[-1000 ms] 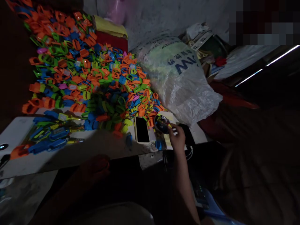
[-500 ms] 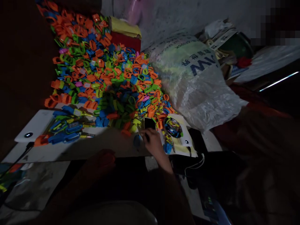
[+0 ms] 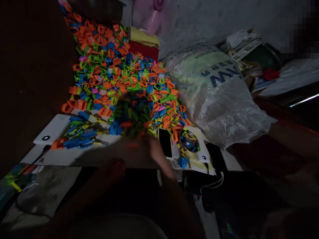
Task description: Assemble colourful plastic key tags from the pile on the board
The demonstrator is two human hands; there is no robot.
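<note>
My left hand [image 3: 116, 167] is in deep shadow at the board's near edge. It looks curled, with a dim reddish patch at the fingers that I cannot make out. My right hand [image 3: 154, 146] reaches to the near edge of a big heap of orange, blue, green and yellow plastic watch-like bands [image 3: 134, 79]. Its fingers are blurred and dark, so any hold is hidden. Left of it an orange piece [image 3: 133, 145] lies on the pale board [image 3: 117, 152]. Just right of that hand is a phone [image 3: 165, 142] with a dark screen.
A round metal bowl [image 3: 189, 140] of small colourful parts stands on the right, beside a white power bank [image 3: 202, 154] with a cable. Another white box [image 3: 51, 129] and blue bands [image 3: 79, 142] lie left. A large plastic sack [image 3: 214, 89] borders the heap.
My right hand has moved left and forward to the heap's edge, uncovering more of the phone. The blue piece below it no longer shows. The whole view has shifted slightly.
</note>
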